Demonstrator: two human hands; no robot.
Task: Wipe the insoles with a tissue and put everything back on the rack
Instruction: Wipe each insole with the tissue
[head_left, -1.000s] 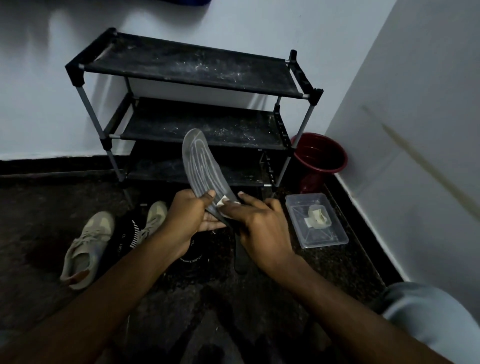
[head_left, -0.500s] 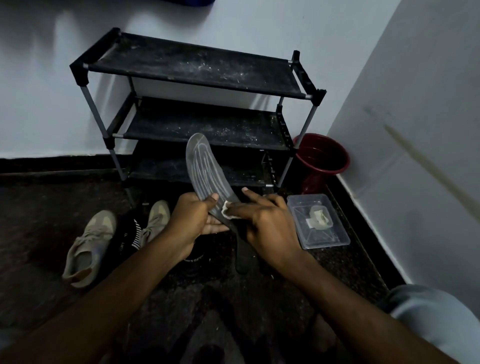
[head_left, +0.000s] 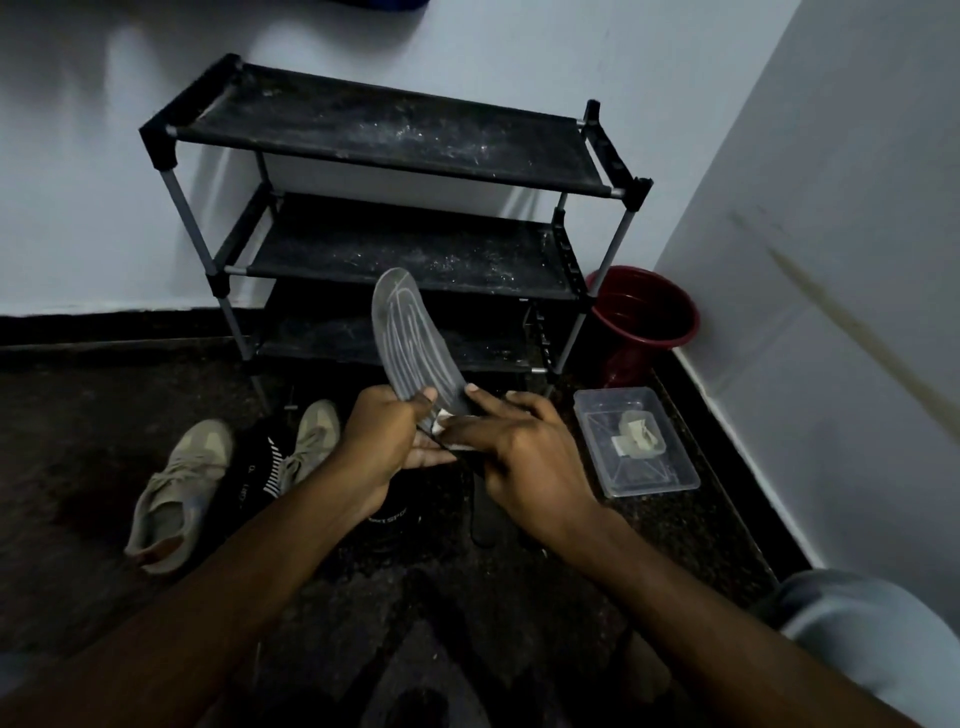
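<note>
Insole (head_left: 410, 343) clamped in left hand (head_left: 382, 441) fingers, tissue (head_left: 440, 417) pinched under right hand (head_left: 524, 457) fingers

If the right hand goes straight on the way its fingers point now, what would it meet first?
Probably the left hand, which grips the insole just ahead of the right hand. The right hand holds the tissue against that insole. Depth is unclear here.

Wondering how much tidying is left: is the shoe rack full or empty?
Empty where visible: the rack has three shelves holding only dust; tan shoes lie on the floor. The insole hides part of the lowest.
</note>
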